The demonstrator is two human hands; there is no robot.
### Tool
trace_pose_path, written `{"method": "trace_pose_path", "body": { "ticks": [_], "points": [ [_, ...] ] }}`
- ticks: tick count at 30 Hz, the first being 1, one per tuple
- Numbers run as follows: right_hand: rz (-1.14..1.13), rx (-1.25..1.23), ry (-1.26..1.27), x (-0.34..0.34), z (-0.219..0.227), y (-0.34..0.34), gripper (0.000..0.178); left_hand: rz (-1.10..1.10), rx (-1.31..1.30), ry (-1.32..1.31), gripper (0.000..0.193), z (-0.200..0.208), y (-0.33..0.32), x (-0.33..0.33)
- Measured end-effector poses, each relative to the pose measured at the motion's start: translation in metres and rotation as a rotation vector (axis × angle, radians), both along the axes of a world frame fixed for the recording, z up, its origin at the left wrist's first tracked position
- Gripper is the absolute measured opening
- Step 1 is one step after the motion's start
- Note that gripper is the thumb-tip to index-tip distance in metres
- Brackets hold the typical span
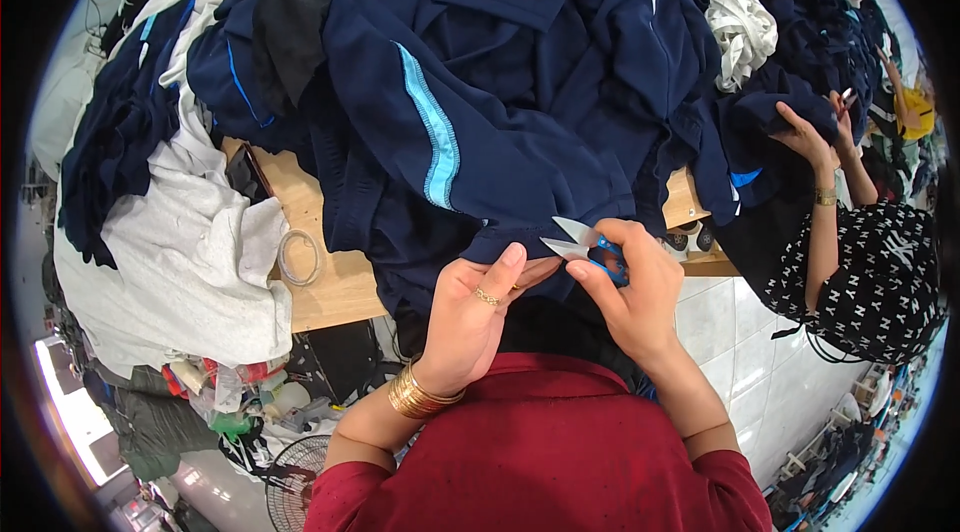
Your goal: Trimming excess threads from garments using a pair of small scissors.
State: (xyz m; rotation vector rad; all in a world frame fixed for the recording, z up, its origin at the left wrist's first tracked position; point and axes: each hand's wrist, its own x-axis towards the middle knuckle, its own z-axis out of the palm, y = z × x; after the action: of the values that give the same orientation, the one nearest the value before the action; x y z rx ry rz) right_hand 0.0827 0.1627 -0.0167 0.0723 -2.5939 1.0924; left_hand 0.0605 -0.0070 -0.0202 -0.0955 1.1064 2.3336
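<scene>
Spread before me is a navy garment (500,157) with a light blue stripe (430,127) sewn along it. My left hand (475,307), with a ring and gold bangles, pinches the garment's near edge between thumb and fingers. In my right hand (640,287) is a pair of thread snips (605,257) with blue handles. Their silver blades are parted and point left, close by the edge held in my left hand. Any thread at the blades is too small to make out.
Navy garments pile up across the wooden table (310,282). A tape roll (299,257) lies left, beside light grey cloth (200,232). A white cloth bundle (738,27) sits at the back right. On the right, a co-worker's hands (815,137) handle navy cloth. A fan (297,477) stands lower left.
</scene>
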Motion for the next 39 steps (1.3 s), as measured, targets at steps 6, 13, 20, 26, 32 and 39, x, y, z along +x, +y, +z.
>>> {"method": "trace_pose_path", "body": {
  "ticks": [6, 13, 20, 26, 32, 39],
  "points": [
    [0.015, 0.008, 0.053, -0.002, 0.003, -0.002, 0.030, 0.007, -0.049, 0.026, 0.036, 0.002, 0.002, 0.001],
    [0.005, -0.019, 0.057, -0.003, 0.006, 0.005, 0.021, 0.013, -0.071, 0.053, 0.033, -0.002, -0.002, 0.002],
    [0.044, -0.131, -0.061, -0.006, 0.012, 0.010, 0.021, 0.020, -0.117, 0.100, 0.031, 0.000, -0.002, 0.001],
    [0.148, -0.016, 0.004, -0.010, 0.013, 0.014, 0.022, 0.015, -0.120, 0.113, 0.030, -0.001, -0.005, 0.002],
    [0.117, -0.089, -0.021, -0.013, 0.013, 0.016, 0.021, 0.000, -0.115, 0.097, 0.030, -0.001, -0.008, 0.003],
    [0.124, -0.086, -0.021, -0.015, 0.016, 0.017, 0.023, 0.009, -0.177, 0.136, 0.029, -0.005, -0.009, 0.004]
  ]
}}
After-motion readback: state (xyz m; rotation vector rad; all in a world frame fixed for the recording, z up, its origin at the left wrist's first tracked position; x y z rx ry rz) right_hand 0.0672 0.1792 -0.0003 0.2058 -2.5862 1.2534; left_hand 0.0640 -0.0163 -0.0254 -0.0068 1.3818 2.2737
